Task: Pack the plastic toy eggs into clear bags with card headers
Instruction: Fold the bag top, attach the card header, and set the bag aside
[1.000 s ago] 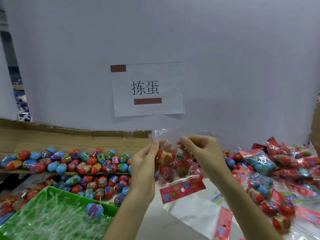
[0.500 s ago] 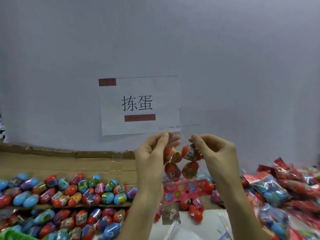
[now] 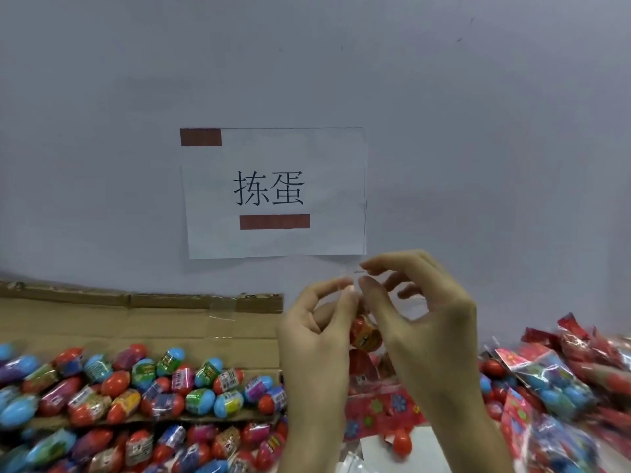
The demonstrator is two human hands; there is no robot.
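Note:
I hold a clear bag (image 3: 367, 339) of red toy eggs up in front of me, its red flowered card header (image 3: 379, 409) hanging at the bottom. My left hand (image 3: 317, 332) pinches the clear top edge between thumb and forefinger. My right hand (image 3: 420, 312) pinches the same edge just beside it, its other fingers spread. Loose red and blue toy eggs (image 3: 143, 387) lie in rows on the left.
Flat cardboard (image 3: 170, 322) stands behind the loose eggs. Several filled bags (image 3: 560, 377) are piled at the right. A paper sign (image 3: 273, 192) hangs on the grey wall. One red egg (image 3: 401, 440) lies on the white surface below the held bag.
The view has tilted upward. Both hands have come together at the bag's top edge, and the bag hangs lower between my wrists.

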